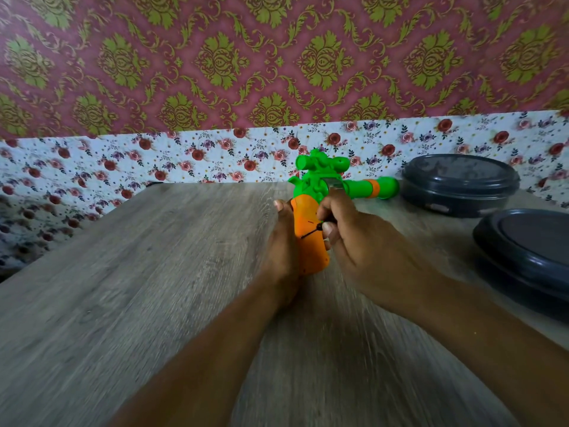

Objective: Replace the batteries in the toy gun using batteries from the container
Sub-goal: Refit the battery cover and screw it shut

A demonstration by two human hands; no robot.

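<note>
The toy gun [317, 183] is green with an orange grip [309, 241] and lies over the wooden table, barrel pointing right. My left hand [283, 245] clasps the orange grip from the left side. My right hand [354, 238] pinches a thin black screwdriver [312, 231], whose tip touches the side of the grip. A dark round container [458, 183] stands at the back right, just beyond the barrel's end. Its inside is hidden, and no batteries show.
A dark round lid [529, 245] lies at the right edge, nearer to me than the container. The wooden table [138, 288] stretches left and toward me. A flowered wall strip [154, 158] closes the table's far side.
</note>
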